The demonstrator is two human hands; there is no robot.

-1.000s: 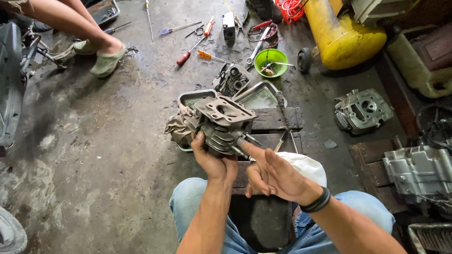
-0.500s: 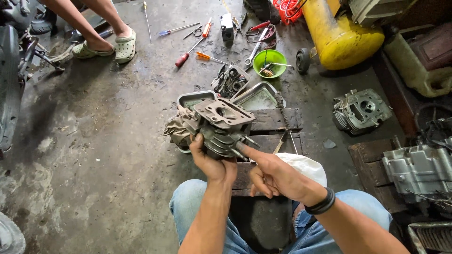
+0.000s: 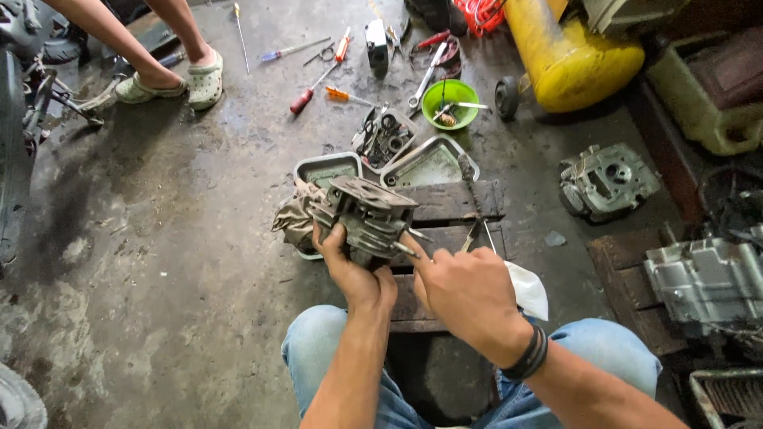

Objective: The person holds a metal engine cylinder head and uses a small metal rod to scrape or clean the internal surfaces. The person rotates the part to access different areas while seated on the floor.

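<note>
Cylinder (image 3: 367, 218): gripped from below by left hand (image 3: 350, 270). Right hand (image 3: 465, 294) pinches a stud (image 3: 405, 250) at its side; stud-work step, needing steady turning.

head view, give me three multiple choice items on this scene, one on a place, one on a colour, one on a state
1. Where is the green bowl?
A. on the floor beyond the metal trays
B. on the person's lap
C. on top of the yellow tank

2. What colour is the tank at the upper right?
A. blue
B. yellow
C. white

3. What is the left hand doing?
A. resting flat on the floor
B. holding a screwdriver
C. gripping the finned engine cylinder

Answers: 1 A, the bowl sits on the concrete past the metal trays. 2 B, the tank's body is plainly yellow. 3 C, its fingers wrap the cylinder from below while the right hand works at the cylinder's side.
</note>
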